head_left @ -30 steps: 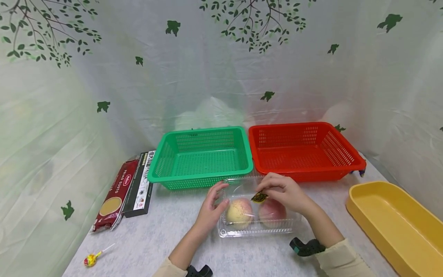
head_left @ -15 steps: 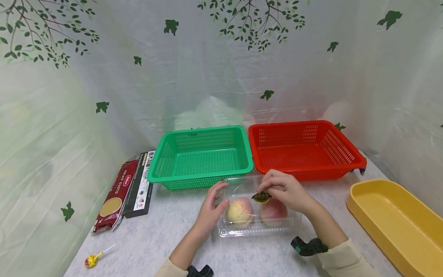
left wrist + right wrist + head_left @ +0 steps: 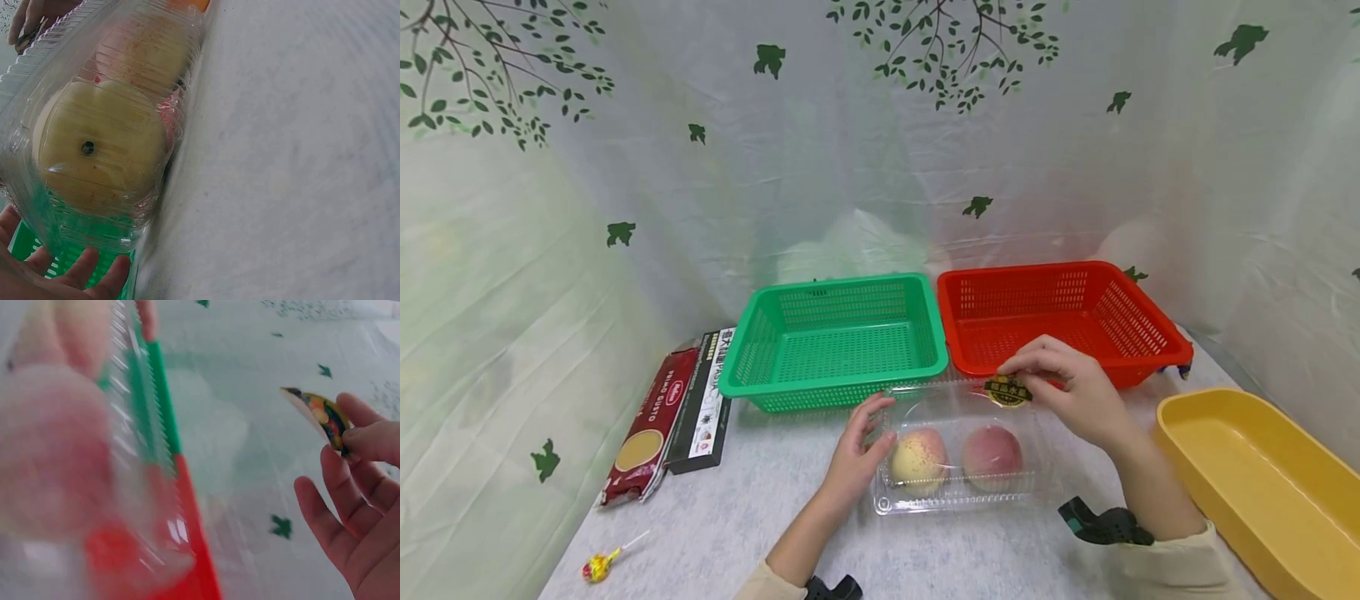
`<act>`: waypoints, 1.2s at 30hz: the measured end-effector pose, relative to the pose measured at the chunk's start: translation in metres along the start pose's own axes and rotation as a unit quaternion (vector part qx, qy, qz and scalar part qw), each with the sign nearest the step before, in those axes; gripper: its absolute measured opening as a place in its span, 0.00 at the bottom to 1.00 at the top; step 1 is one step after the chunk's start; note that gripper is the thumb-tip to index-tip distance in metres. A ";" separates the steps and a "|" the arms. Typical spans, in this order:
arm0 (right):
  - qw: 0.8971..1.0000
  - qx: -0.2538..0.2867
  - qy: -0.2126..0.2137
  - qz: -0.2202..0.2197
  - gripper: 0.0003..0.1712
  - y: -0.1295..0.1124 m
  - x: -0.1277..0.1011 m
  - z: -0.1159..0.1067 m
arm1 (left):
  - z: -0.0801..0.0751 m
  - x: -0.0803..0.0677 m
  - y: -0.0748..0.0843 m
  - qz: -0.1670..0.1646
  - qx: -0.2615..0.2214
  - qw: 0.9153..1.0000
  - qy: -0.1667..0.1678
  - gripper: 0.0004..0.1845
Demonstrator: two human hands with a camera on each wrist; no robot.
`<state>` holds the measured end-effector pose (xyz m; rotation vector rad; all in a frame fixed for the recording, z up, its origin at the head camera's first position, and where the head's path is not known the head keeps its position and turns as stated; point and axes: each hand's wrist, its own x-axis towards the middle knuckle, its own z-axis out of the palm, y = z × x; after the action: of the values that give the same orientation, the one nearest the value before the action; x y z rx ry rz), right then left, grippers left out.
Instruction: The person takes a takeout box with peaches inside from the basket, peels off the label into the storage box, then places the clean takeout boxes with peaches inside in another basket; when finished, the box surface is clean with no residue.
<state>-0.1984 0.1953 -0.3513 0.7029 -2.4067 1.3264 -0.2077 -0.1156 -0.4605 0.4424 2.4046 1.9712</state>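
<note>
A clear plastic clamshell box (image 3: 958, 503) stands on the table in the head view. Inside are a yellow-pink peach (image 3: 919, 458) on the left and a redder peach (image 3: 992, 454) on the right. My left hand (image 3: 854, 442) rests against the box's left end; its spread, relaxed fingers (image 3: 81, 269) touch or nearly touch the plastic in the left wrist view. My right hand (image 3: 1071, 392) pinches a black-and-gold round sticker (image 3: 1008, 392) between thumb and fingers, above the box's back right. The right wrist view shows the sticker (image 3: 322, 419) bent and off the box.
Behind the box stand a green basket (image 3: 842, 390) and a red basket (image 3: 1052, 379). A yellow tray (image 3: 1210, 500) lies at right. On the left are a red pasta packet (image 3: 655, 417), a black-and-white box (image 3: 703, 417) and a lollipop (image 3: 598, 567).
My right hand has moved right and back, up from the peaches, with the sticker in its pinch. The left hand and the clamshell box have stayed in place.
</note>
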 end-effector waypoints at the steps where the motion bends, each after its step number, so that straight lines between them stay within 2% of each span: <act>1: 1.000 -0.013 0.010 0.001 0.13 -0.001 -0.001 -0.005 | 0.000 0.000 0.000 -0.001 -0.001 1.000 0.001 0.25; 6: 0.996 -0.069 0.054 0.015 0.15 -0.003 -0.008 -0.031 | 0.000 -0.001 0.000 -0.004 -0.003 1.000 0.002 0.25; 11: 0.994 -0.068 0.088 0.021 0.15 0.000 -0.015 -0.054 | 0.000 -0.002 -0.001 -0.002 -0.004 1.000 0.004 0.25; 14: 0.993 -0.075 0.091 0.015 0.15 0.006 -0.018 -0.068 | 0.001 -0.001 -0.003 0.000 -0.003 1.000 0.003 0.25; 17: 0.992 -0.104 0.069 0.028 0.15 0.011 -0.017 -0.082 | 0.001 -0.001 -0.003 0.000 -0.004 1.000 0.005 0.25; 23: 0.985 -0.142 0.019 0.096 0.15 0.024 -0.019 -0.118 | 0.001 0.000 -0.002 0.004 -0.005 1.000 0.004 0.25; 27: 0.980 -0.161 -0.013 0.119 0.13 0.039 -0.024 -0.143 | 0.000 0.000 -0.002 0.002 -0.005 1.000 0.004 0.25; 33: 0.967 -0.161 -0.073 0.184 0.13 0.065 -0.029 -0.169 | 0.000 -0.001 -0.002 0.002 -0.004 1.000 0.007 0.25; 36: 0.956 -0.162 -0.104 0.220 0.14 0.077 -0.034 -0.178 | 0.000 -0.001 -0.002 0.001 -0.005 1.000 0.005 0.25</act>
<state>-0.2070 0.3907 -0.3276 0.2307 -2.9802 0.9889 -0.2073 -0.1163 -0.4626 0.4364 2.3992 1.9896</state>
